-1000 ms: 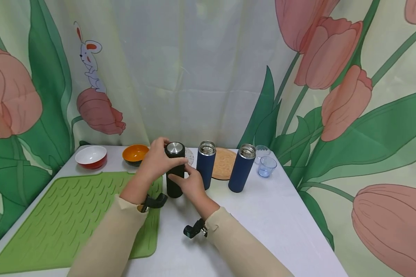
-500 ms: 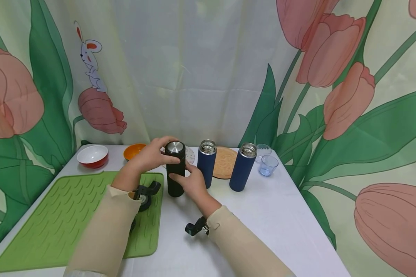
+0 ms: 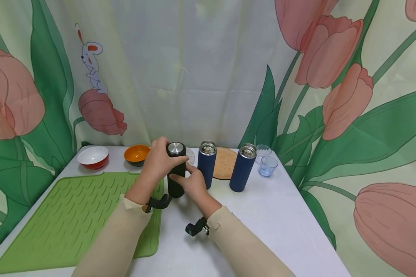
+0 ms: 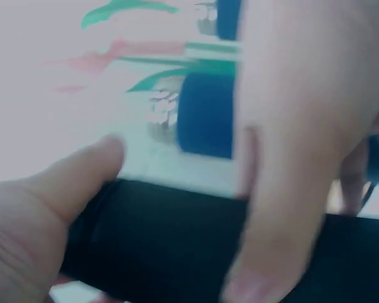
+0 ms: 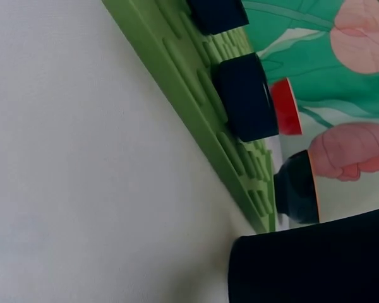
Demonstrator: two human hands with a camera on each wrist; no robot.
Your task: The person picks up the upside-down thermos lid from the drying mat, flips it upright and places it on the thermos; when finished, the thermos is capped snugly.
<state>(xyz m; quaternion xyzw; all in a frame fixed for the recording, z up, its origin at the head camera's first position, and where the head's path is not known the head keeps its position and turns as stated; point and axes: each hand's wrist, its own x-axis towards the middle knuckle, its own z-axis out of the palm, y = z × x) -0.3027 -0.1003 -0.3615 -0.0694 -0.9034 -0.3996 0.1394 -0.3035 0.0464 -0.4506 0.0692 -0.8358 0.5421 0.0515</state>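
A black thermos (image 3: 176, 184) with a steel-topped lid (image 3: 175, 147) stands upright on the table, just off the green mat's right edge. My left hand (image 3: 159, 161) grips it around the lid, thumb across the near side. Lower down, my right hand (image 3: 194, 184) holds the body, its thumb on the near side. The left wrist view shows the black thermos (image 4: 164, 233) close up, with a thumb at either part. Two blue thermoses (image 3: 206, 165) (image 3: 242, 171) stand to the right, their steel mouths uncovered.
On the green mat (image 3: 79, 219) sit two dark blue caps (image 5: 245, 98) (image 5: 218, 14), hidden by my left arm in the head view. Behind are a red bowl (image 3: 93, 158), an orange bowl (image 3: 136, 154), a round wooden board (image 3: 224, 163), a blue glass (image 3: 268, 166) and a clear glass (image 3: 263, 150).
Half a second ago my left hand was turned with its fingers over the lid and its wrist farther left; it has swung back right. My right hand and the thermos have stayed put.
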